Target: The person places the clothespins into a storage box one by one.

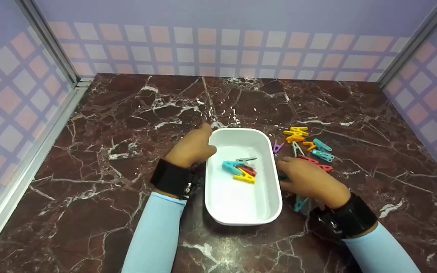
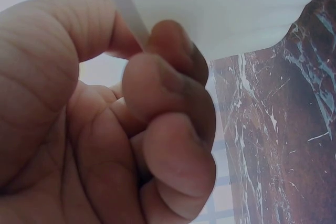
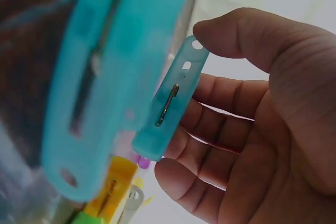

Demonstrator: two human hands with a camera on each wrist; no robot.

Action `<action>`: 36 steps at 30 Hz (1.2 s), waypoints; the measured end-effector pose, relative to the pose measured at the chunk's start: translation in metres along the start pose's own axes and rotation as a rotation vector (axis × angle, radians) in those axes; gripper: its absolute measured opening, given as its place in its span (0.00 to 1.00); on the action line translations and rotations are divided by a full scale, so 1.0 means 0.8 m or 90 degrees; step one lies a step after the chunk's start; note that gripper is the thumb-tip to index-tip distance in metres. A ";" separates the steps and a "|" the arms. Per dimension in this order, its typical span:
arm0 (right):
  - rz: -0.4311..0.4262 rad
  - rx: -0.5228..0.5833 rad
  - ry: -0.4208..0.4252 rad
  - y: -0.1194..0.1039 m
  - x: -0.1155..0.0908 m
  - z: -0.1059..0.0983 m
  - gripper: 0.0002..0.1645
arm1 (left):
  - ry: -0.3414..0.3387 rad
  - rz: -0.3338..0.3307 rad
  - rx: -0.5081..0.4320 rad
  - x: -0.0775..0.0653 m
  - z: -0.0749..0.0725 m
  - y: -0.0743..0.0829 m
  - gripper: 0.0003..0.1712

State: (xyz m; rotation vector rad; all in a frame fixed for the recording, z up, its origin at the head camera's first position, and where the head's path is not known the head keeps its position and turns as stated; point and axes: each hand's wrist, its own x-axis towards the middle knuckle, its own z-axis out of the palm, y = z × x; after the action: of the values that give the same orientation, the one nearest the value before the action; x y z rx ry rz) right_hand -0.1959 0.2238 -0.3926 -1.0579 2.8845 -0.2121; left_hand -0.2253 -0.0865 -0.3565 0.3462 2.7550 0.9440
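A white plastic tub [image 1: 211, 197] stands in the middle of the head view. Inside it lie a teal clothespin [image 1: 230, 167], a yellow clothespin [image 1: 244, 177], a red one and a grey one. My left hand [image 1: 194, 147] grips the tub's left rim, thumb over the edge and curled fingers [image 2: 178, 150] against the outer wall. Beside the tub's right wall is my right hand [image 1: 311, 179]. It pinches a teal clothespin [image 3: 170, 100] by one end between thumb and fingers. Another teal clothespin [image 3: 79, 145] looms close to the right wrist camera.
Right of the tub, loose clothespins lie scattered: yellow ones [image 1: 296, 132], a purple one [image 1: 277, 146], teal ones [image 1: 323, 155], red ones [image 1: 324, 167] and a grey one [image 1: 297, 148]. White flecks dot the dark marbled tabletop [image 1: 127, 113]. Tiled panels [image 1: 226, 45] enclose its back and sides.
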 end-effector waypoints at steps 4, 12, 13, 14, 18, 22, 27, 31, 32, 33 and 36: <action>0.002 0.003 0.021 0.005 0.002 -0.014 0.14 | -0.006 0.004 0.016 0.001 -0.001 0.000 0.29; 0.049 0.073 0.051 0.012 0.009 -0.053 0.11 | -0.003 0.005 0.011 0.003 0.003 -0.001 0.27; 0.050 0.077 0.059 0.011 0.011 -0.058 0.11 | -0.001 0.006 0.010 0.003 0.003 -0.002 0.27; 0.051 0.082 0.065 0.010 0.013 -0.062 0.11 | 0.000 0.006 0.009 0.003 0.003 -0.002 0.27; 0.022 0.067 0.083 -0.002 0.029 -0.074 0.10 | 0.002 0.002 0.009 0.003 0.003 -0.004 0.27; 0.011 0.057 0.074 -0.020 0.049 -0.080 0.12 | 0.002 0.000 0.016 0.002 0.001 -0.005 0.27; 0.005 0.070 0.053 -0.041 0.072 -0.078 0.15 | -0.001 0.003 0.014 0.002 -0.001 -0.005 0.29; -0.023 0.074 0.037 -0.055 0.087 -0.072 0.17 | -0.004 0.002 0.013 0.001 0.000 -0.005 0.29; -0.030 0.072 0.033 -0.059 0.090 -0.071 0.17 | -0.005 0.001 0.013 0.001 -0.001 -0.004 0.29; -0.032 0.070 0.025 -0.062 0.093 -0.071 0.17 | -0.004 0.002 0.014 0.000 -0.001 -0.003 0.28; -0.038 0.046 0.009 -0.070 0.103 -0.069 0.18 | 0.000 0.003 0.016 -0.001 -0.002 -0.001 0.26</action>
State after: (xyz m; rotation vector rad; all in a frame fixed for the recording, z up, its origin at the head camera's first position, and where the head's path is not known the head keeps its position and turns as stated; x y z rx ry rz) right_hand -0.2285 0.1340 -0.3305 -1.1359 2.8359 -0.3256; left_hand -0.2254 -0.0880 -0.3559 0.3570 2.7691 0.9119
